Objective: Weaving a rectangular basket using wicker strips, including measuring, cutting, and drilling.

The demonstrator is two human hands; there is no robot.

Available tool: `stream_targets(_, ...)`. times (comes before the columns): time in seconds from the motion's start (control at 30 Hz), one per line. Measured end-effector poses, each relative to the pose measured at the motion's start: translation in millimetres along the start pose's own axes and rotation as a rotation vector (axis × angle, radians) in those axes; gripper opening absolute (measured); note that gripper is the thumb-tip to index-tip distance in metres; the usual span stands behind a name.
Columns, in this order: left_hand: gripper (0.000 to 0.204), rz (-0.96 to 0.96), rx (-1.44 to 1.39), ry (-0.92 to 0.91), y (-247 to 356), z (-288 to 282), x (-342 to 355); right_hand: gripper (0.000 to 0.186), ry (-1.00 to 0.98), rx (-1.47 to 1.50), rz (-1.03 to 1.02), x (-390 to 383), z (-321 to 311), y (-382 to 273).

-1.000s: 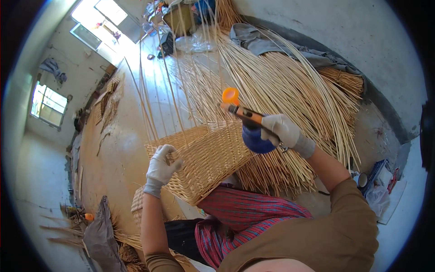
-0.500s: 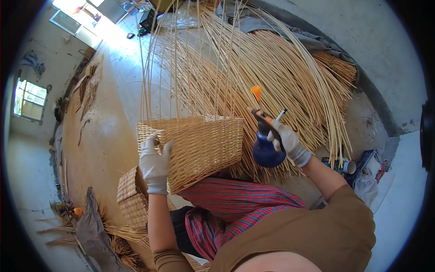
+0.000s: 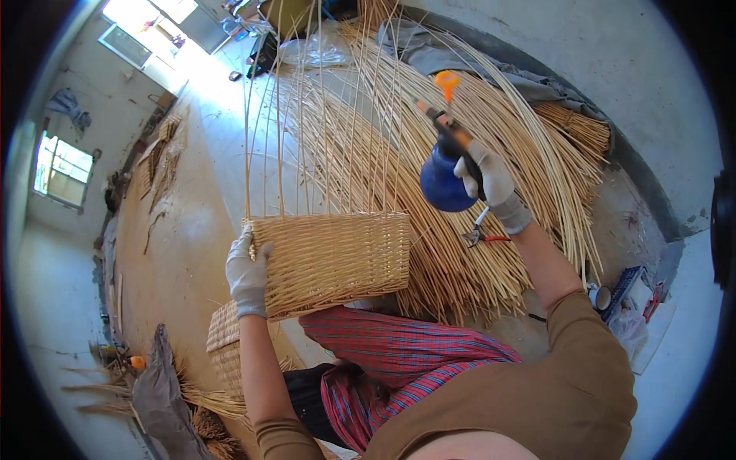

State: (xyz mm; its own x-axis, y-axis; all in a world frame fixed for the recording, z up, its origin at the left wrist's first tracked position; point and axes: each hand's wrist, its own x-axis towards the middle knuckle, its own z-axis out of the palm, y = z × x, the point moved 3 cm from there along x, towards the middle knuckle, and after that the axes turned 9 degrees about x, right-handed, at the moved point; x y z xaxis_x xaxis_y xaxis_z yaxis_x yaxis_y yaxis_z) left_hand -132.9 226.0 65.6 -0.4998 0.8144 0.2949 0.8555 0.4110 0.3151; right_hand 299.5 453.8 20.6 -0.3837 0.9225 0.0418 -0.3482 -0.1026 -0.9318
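Note:
A half-woven wicker basket [image 3: 333, 261] rests on my lap, with long upright willow stakes rising from its rim. My left hand [image 3: 247, 272], in a grey glove, grips the basket's left end. My right hand [image 3: 491, 180], also gloved, holds a blue spray bottle [image 3: 445, 180] with an orange nozzle up at the right of the stakes, apart from the basket. A red checked cloth [image 3: 399, 356] covers my knees under the basket.
A big heap of pale willow rods [image 3: 475, 138] fans over the floor behind the basket. Red-handled pliers [image 3: 483, 236] lie on the rods. A second woven piece [image 3: 226, 349] sits at my lower left. Boxes and a cup [image 3: 613, 295] stand at the right by the wall.
The basket has turned so its long side faces me, and it sits more central. My right hand has lifted the spray bottle higher and to the right.

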Motion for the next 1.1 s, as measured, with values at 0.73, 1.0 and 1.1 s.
stream_targets(0.73,0.055,-0.198,-0.393,-0.115,-80,-6,21,0.050,0.338,0.391,0.275,-81,-50,104)
stream_targets(1.0,0.057,-0.004,-0.001,-0.062,-97,-21,37,0.052,0.036,0.236,0.470,-80,-39,112)
stream_targets(1.1,0.043,-0.076,0.335,-0.013,-21,2,33,0.052,-0.116,0.047,0.610,-95,-23,124)
